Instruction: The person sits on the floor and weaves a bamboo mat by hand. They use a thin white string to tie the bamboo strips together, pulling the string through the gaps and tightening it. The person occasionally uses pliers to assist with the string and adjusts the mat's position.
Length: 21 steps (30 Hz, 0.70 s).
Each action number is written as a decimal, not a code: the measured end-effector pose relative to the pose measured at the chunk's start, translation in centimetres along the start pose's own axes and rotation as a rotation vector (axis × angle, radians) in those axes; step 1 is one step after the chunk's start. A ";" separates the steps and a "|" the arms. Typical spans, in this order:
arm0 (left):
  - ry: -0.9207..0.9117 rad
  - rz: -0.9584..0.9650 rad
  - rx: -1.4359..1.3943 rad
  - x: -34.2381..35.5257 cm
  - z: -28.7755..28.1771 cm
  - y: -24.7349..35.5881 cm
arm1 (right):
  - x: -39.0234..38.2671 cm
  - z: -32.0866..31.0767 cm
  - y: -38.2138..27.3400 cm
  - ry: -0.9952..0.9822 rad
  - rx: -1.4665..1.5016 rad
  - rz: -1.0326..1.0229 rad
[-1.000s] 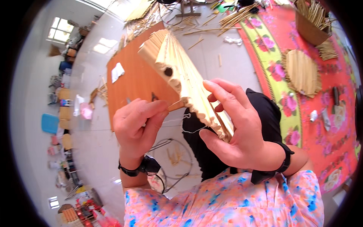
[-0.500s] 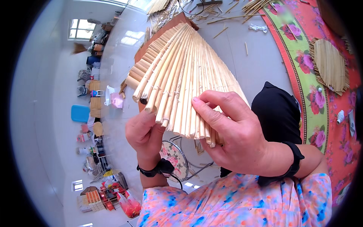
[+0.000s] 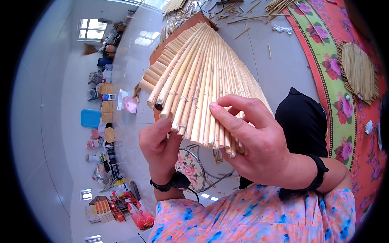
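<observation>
A fan-shaped mat of pale, stitched reed stalks (image 3: 202, 81) is held up between my hands, its cut ends toward me and its far end narrowing away. My left hand (image 3: 160, 143) grips the near left edge from below, with the fingers partly hidden under the stalks. On the near right edge, my right hand (image 3: 259, 137) pinches the mat, thumb underneath and index finger lying on top of the stalks. Thread stitches run across several stalks near the left side. One stalk end at the left is dark.
A brown board (image 3: 196, 19) lies beneath the mat's far end. Loose stalks (image 3: 239, 18) litter the tiled floor beyond. To the right spreads a red floral cloth (image 3: 308, 71) with an oval reed mat (image 3: 358, 71) on it. A round floral stool (image 3: 190, 170) stands below my hands.
The whole view has shifted slightly, so the mat and hands appear a little further right. Both hands keep the same hold on the mat.
</observation>
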<state>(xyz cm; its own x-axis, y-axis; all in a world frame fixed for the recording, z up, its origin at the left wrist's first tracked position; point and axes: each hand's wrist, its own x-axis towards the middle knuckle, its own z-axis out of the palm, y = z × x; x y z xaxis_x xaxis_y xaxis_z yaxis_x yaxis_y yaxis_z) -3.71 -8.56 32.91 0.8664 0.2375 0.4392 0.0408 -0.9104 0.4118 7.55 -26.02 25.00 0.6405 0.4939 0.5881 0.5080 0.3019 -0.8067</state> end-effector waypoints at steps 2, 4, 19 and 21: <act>0.001 -0.017 -0.069 -0.1 0.0 0.2 | 0.0 0.0 -0.1 -0.008 0.023 0.017; -0.013 -0.060 -0.097 0.0 -0.1 0.3 | 0.0 0.0 -0.2 -0.012 0.036 0.028; 0.061 0.061 -0.197 0.4 1.6 -1.1 | 0.7 -0.3 0.1 -0.076 0.070 0.043; 0.051 0.049 -0.201 0.3 1.5 -1.2 | 0.7 -0.3 0.2 -0.078 0.069 0.030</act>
<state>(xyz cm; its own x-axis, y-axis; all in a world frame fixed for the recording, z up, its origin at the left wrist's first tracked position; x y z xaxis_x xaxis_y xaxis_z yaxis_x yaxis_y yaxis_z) -2.74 -7.88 31.33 0.8386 0.2162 0.5000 -0.1048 -0.8367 0.5375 8.27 -25.81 25.30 0.6064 0.5647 0.5598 0.4467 0.3406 -0.8274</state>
